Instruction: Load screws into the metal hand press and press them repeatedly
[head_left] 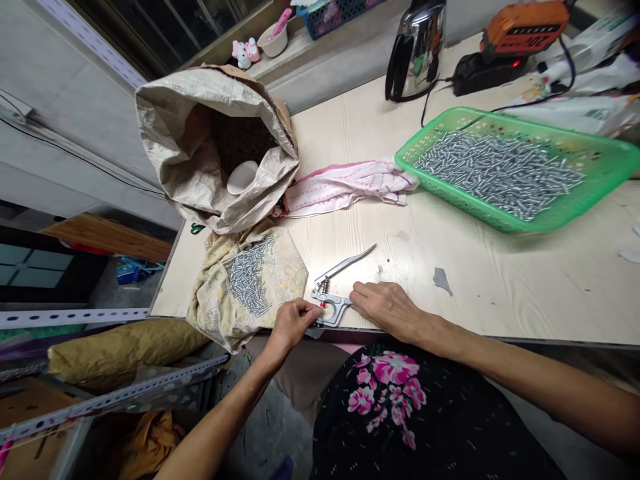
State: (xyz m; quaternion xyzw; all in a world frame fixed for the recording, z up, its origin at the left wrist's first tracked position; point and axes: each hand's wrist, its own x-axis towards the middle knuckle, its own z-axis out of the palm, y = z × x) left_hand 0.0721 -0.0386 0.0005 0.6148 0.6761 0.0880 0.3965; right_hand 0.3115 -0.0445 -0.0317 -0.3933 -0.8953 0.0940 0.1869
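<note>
A pair of silver hand pliers (pixel 336 305), like snap-setting pliers with a spring and a red piece at the jaw, lies near the table's front edge. The upper handle points up and away, free of both hands. My right hand (pixel 383 308) is closed round the end of the lower handle. At the jaw, my left hand (pixel 296 321) pinches with thumb and forefinger; what sits between the fingertips is too small to make out. Left of it, a pile of small silver metal pins (pixel 250 277) rests on a yellowish patterned cloth (pixel 287 267).
A green basket (pixel 555 220) holding many similar metal pieces stands at the right. Behind the cloth is an open paper sack (pixel 170 133) with dark contents and a white scoop-like dish (pixel 243 177). Further back are a pink-white towel (pixel 350 188), a kettle (pixel 417 53) and an orange battery (pixel 525 30).
</note>
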